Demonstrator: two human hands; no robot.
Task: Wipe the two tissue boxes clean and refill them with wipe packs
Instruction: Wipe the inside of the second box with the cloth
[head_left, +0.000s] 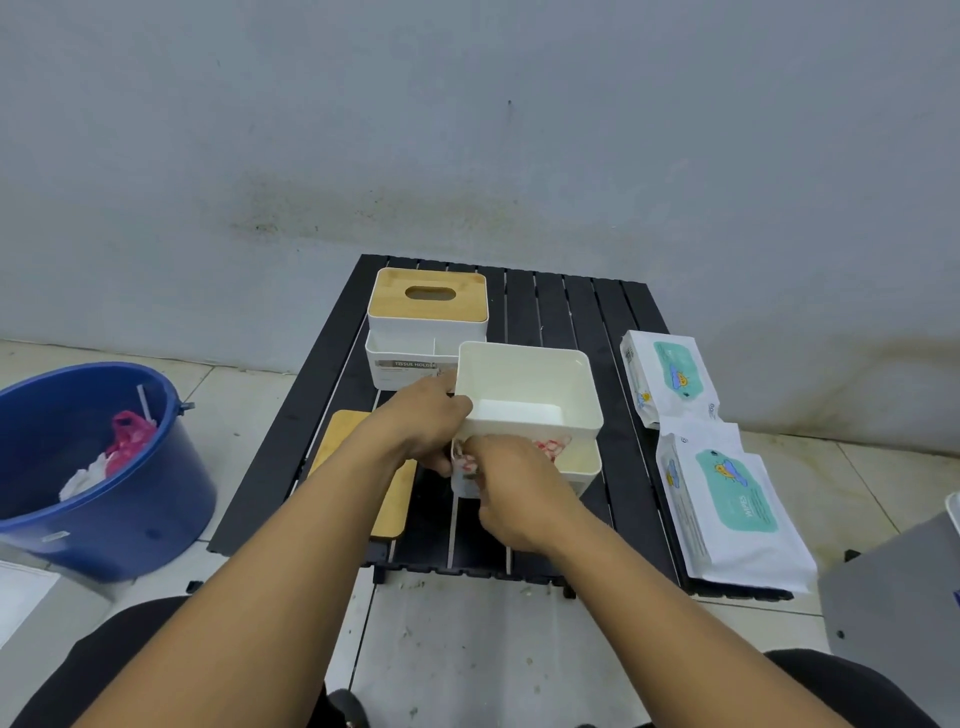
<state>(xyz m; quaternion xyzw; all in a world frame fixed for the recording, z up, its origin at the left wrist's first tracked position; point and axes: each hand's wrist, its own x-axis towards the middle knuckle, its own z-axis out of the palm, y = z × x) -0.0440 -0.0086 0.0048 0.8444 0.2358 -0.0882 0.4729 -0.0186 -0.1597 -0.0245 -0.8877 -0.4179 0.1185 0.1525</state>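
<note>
Wiping an open white tissue box on the black slatted tabletop, a person steadies its near-left corner with the left hand, fingers closed on the rim. The right hand pinches a patterned cloth against the box's front wall. Firm bracing should keep the box from sliding. A lidded second box stands behind; two wipe packs wait at the right.
</note>
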